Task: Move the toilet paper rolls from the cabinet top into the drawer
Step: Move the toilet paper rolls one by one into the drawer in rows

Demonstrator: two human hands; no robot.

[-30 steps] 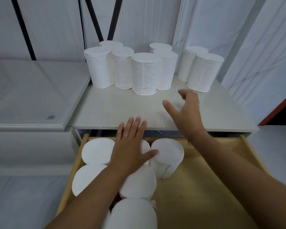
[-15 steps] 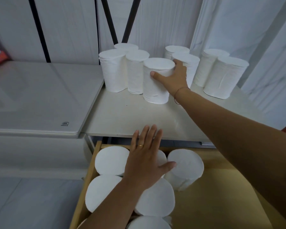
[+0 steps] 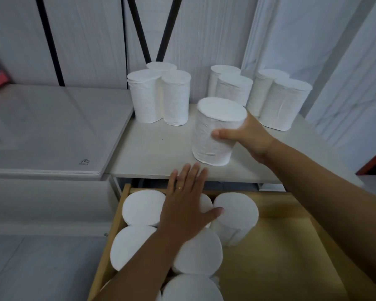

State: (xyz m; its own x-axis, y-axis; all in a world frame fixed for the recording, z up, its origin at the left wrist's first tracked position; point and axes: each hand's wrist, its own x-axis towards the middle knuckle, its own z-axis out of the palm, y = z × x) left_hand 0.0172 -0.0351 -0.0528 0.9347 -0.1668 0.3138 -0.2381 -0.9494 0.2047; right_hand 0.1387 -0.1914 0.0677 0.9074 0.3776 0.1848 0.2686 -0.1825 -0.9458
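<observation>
White paper fills most of the view. The right hand (image 3: 248,137) grips one toilet paper roll (image 3: 215,131) near the front of the cabinet top (image 3: 152,148), with the thumb across the near side and the fingers wrapped round the back, out of sight. This roll leans slightly; whether its base touches the surface cannot be told. Behind it seven more rolls stand upright by the wall: a cluster of three (image 3: 143,96) on the left, a middle pair (image 3: 234,90) and a right pair (image 3: 287,105), the rolls in each group touching. Below the cabinet's front edge the wooden drawer (image 3: 280,257) stands open, with drawer rolls (image 3: 139,207) packed upright in its left part and bare wood on its right. The left hand (image 3: 187,209) lies flat on top of them, fingers straight and close together, thumb spread toward the rightmost roll (image 3: 239,216). A gold ring (image 3: 179,188) sits on one finger. A pale grey surface (image 3: 52,131) adjoins the cabinet top on the left.
</observation>
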